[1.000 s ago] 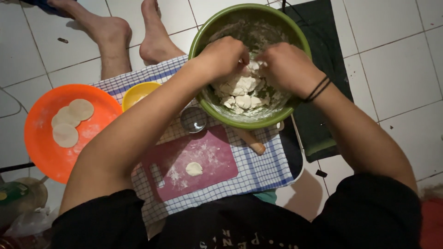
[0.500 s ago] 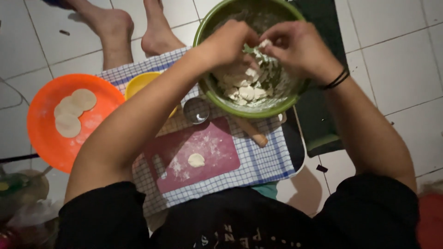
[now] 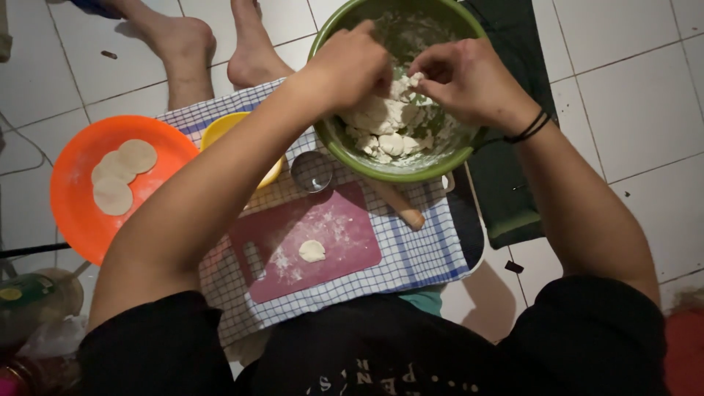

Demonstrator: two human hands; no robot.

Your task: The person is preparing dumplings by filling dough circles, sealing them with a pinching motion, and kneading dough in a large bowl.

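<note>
Dough [image 3: 389, 125] is held in the green bowl [image 3: 352, 158], where the left hand [image 3: 352, 66] is curled shut on it and the right hand [image 3: 469, 81] pinches a bit of it with narrowed fingers [image 3: 425, 77]. Below the bowl, a small dough piece [image 3: 312, 251] lies on a red board [image 3: 315, 242]. Left of the bowl, flat discs [image 3: 117, 172] rest on an orange plate [image 3: 73, 213].

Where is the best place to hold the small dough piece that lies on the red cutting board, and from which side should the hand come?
Pinch the small dough piece by its outer edge, coming from straight above. It lies flat and alone on the floured red cutting board, so its rim looks free all round. The left hand and right hand are both in the green bowl, so either would need to come back towards the body.
</note>
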